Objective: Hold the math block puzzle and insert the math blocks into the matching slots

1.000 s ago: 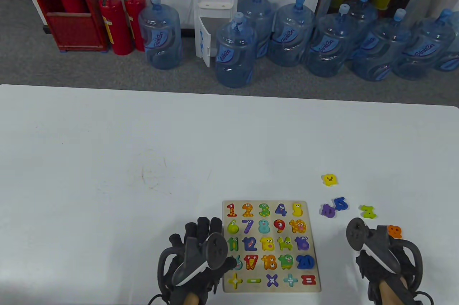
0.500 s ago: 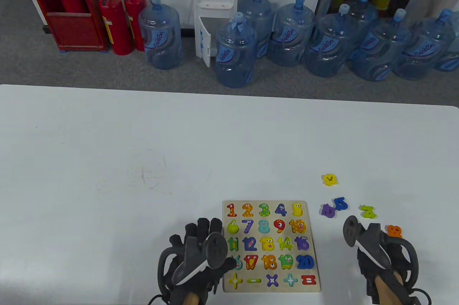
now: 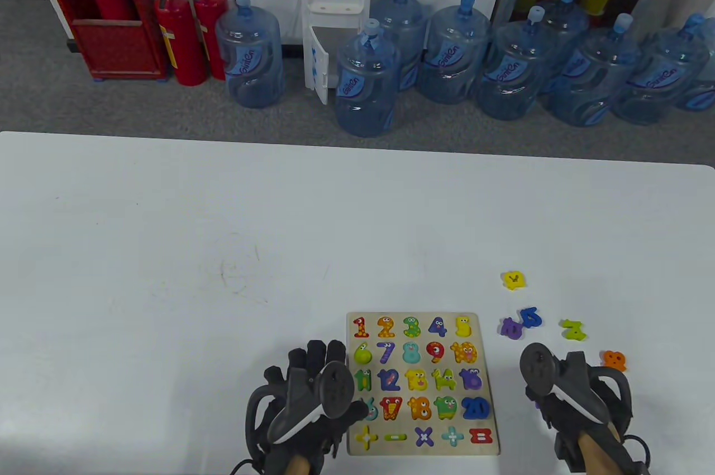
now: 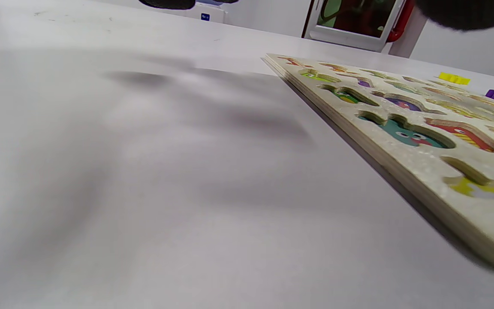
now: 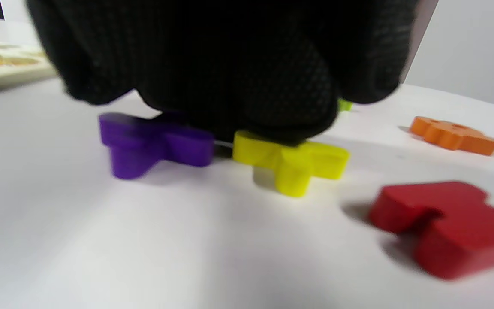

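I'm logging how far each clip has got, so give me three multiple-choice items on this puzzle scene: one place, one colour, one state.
1. In the table view, the loose blocks lie where relative to the puzzle board?
A. left of it
B. right of it
C. stacked on it

2. The loose block farthest from the person is:
A. yellow
B. white
C. black

3. The slots along the board's left edge are:
A. filled flush
B. empty
C. taped over

Answers:
1 B, since every loose piece, the orange block included, sits right of the board.
2 A, since the yellow block lies beyond the rest.
3 B, since the left wrist view shows hollow cut-outs with printed floors.
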### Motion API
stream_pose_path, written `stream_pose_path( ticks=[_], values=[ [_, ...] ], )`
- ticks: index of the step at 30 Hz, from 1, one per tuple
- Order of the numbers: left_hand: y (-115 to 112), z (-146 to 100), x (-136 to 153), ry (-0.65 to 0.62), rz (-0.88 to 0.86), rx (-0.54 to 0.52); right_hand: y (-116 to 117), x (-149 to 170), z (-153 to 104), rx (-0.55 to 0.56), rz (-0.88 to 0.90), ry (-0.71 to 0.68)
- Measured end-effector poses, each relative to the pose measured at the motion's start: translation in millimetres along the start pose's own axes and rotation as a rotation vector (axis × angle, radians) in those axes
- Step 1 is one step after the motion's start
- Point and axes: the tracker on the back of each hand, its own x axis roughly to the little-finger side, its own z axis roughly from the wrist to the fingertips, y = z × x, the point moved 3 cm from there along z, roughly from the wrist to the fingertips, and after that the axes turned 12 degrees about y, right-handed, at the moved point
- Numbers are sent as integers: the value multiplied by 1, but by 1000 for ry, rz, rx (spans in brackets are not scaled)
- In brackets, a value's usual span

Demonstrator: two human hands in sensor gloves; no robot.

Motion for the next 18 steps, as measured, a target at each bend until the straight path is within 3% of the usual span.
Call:
stream_pose_path(
  ticks=[4,6,10,12,18],
  values=[
    [-1,0,0,-1,-1,5,-6,1,-5,26,-7,-18],
    [0,0,0,0,2,4,-2,-2,-7,-30,-53,-36],
    [-1,0,0,0,-1,8,6,-7,-2,-28,-125,-7],
    [0,0,0,0,0,7,4,-11,-2,37,-132,2],
    [-1,0,0,0,1,12,4,-16,-4,54,-94,-46]
  ],
)
